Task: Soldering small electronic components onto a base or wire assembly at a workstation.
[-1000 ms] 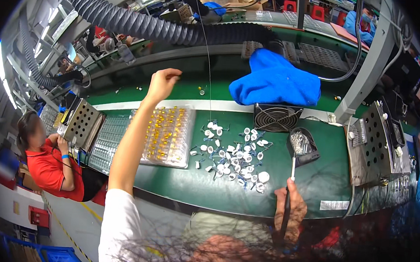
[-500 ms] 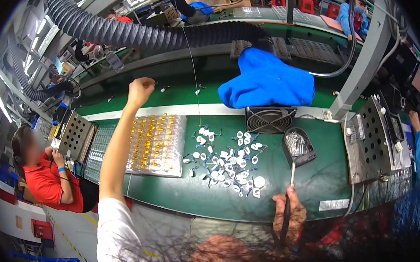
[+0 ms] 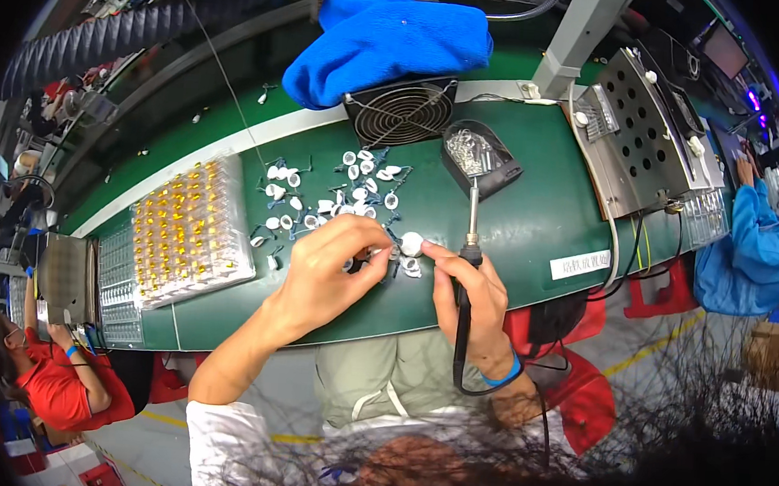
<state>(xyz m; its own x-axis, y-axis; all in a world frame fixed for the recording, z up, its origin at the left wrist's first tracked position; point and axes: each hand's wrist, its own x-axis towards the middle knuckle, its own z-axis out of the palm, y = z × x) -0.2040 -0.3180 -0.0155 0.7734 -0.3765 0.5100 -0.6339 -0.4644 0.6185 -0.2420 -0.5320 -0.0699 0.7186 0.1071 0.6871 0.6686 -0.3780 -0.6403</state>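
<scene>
My right hand (image 3: 476,299) is closed around the dark handle of a soldering iron (image 3: 473,217). Its metal shaft points away from me, with the tip at a black holder (image 3: 510,172) of metal shavings. The right index fingertip reaches toward a round white disc (image 3: 411,244), touching or just short of it. Opposite, my left hand (image 3: 338,262) has thumb and fingers pinched together at the near side of a heap of small white parts with dark blue wires (image 3: 353,191). What the left fingertips hold is mostly hidden.
A clear plastic tray of yellow-topped pieces (image 3: 187,229) lies left. Behind the heap stands a black fan (image 3: 405,113), with a blue cloth (image 3: 390,44) over it. At right are a perforated metal box (image 3: 636,134) and cables. A person in red (image 3: 81,384) sits left.
My left hand has come back from the far side of the bench to the white parts. The right hand still holds the soldering iron. The whole view has shifted and turned.
</scene>
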